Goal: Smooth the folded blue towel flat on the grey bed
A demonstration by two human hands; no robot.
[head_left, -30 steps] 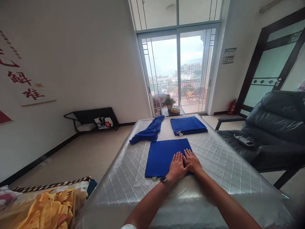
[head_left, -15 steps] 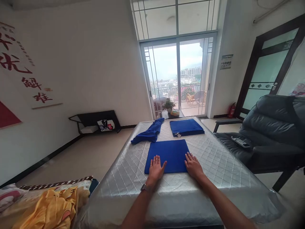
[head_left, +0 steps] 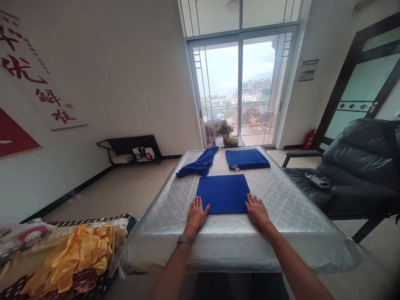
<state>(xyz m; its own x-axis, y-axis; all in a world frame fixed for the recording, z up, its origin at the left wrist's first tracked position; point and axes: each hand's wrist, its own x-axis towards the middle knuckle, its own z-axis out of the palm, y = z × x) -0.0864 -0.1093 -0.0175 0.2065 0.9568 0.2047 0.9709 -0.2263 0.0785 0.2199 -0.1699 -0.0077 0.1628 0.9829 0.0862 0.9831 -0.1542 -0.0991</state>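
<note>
Cloth [head_left: 223,192] on cover [head_left: 286,218], cloth stack [head_left: 246,158] behind, armchair [head_left: 365,158] right

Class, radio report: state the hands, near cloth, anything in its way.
Left hand open at left edge of near cloth; right hand open at its right. Near cloth flat. Stack and crumpled cloth beyond, neither touching it.

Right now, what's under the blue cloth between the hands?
The silver cover shows around the blue cloth, which lies flat on it. The surface directly beneath is hidden by the cloth, and the left hand hides its near-left corner.
</note>
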